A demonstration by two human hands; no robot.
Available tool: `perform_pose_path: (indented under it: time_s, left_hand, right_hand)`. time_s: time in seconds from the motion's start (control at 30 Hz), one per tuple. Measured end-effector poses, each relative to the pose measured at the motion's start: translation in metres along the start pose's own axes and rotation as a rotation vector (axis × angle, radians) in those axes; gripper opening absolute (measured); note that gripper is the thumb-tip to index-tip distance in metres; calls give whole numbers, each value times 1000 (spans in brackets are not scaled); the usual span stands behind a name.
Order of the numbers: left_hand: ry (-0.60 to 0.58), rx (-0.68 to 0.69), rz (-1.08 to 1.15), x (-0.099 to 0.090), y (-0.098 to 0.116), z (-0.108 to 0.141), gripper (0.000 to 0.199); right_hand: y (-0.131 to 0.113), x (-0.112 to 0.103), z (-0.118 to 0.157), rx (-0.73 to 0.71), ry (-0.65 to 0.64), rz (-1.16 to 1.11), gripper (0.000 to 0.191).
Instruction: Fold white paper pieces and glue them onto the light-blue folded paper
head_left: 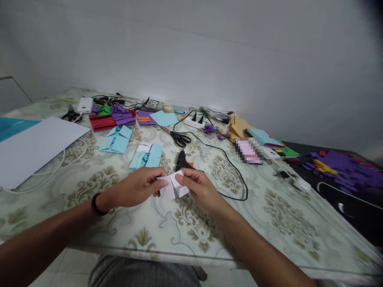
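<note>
A small folded piece of white paper [170, 191] is held up between my two hands over the front of the table. My left hand [139, 185] pinches its left side, thumb on top. The right side is pinched by my right hand [200, 187], with the thumb pressing near the upper edge. A dark slit or fold line runs down the paper's middle. Just beyond my hands lie a black glue gun [182, 160] and a folded light blue paper piece with a white part [153, 154]. Another folded light blue piece [119, 140] lies farther left.
Black scissors [180, 138] and a power strip [194, 122] with a looping black cord lie behind. White sheets [38, 147] cover the left. Red folded paper [101, 122] sits at the back left. A phone [249, 150] and purple paper pieces [353, 171] are on the right.
</note>
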State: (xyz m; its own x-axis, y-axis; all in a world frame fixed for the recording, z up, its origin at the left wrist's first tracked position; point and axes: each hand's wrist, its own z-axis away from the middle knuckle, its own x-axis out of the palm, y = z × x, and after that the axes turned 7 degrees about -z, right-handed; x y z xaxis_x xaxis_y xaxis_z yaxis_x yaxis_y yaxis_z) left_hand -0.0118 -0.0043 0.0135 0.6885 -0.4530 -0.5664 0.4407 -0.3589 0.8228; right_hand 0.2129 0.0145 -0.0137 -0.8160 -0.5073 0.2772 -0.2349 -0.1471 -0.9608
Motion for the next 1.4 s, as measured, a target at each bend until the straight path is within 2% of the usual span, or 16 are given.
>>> perform_pose_path:
  time_s: [0.4,0.6,0.73,0.87,0.97,1.07,1.23,1.4]
  left_hand:
    - [-19,55,64,-4,1,2,28]
    - [-61,75,94,-4,2,4,30]
    - [-78,91,117,-5,4,3,29]
    - [-6,78,10,-6,6,2,27]
    - [44,66,-89,-5,6,1,24]
    - [51,68,-133,-2,5,0,22]
    - [41,89,-149,0,4,0,21]
    - [62,72,-140,-1,4,0,19]
  right_hand:
    - [-3,5,0,166,-76,-187,41]
    - [-1,4,0,140,-131,-174,42]
    - [-2,3,1,101,-113,-140,39]
    - [-3,3,2,75,-73,-81,35]
    - [-2,4,2,103,-90,-29,34]
    - [-1,7,3,119,-116,-10,33]
    - [-2,8,6,47,-85,45,39]
    - [-4,9,6,27,-90,133,37]
